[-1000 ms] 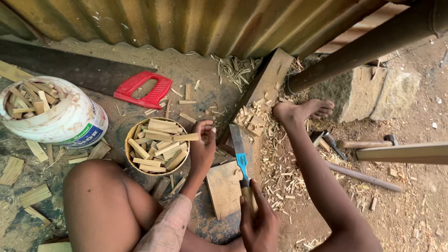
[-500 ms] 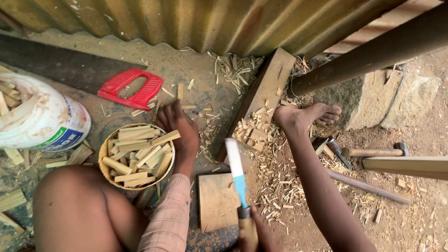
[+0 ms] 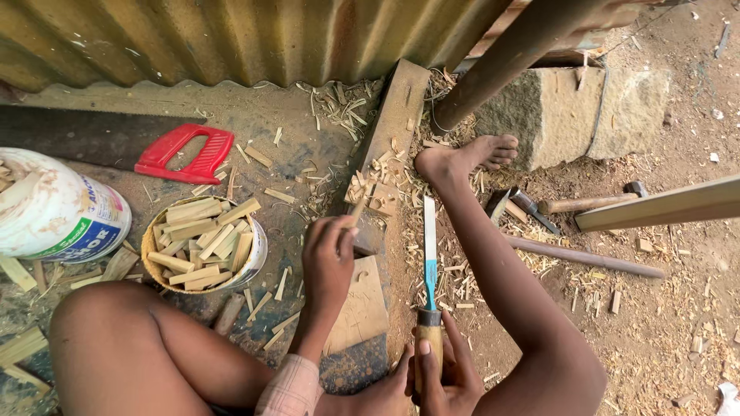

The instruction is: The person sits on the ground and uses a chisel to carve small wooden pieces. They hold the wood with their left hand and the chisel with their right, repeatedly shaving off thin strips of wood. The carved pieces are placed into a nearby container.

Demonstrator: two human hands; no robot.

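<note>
Two hands are busy here. The right hand (image 3: 435, 370) is closed tight around the wooden handle of a long knife (image 3: 429, 254), with the flat blade pointing away toward the bare foot (image 3: 462, 158). The left hand (image 3: 330, 258) is curled shut on a small wood stick (image 3: 358, 209), pinching it up over the flat wood block (image 3: 361, 304) on the ground.

It looks like the stick is being set up for cutting. The next move would need the stick held steady on the block and the fingers kept clear of the blade.

Half a second ago the left hand was by the round tin of wood pieces (image 3: 204, 243). Now it has come away to the block with a stick. The knife has barely moved.
</note>
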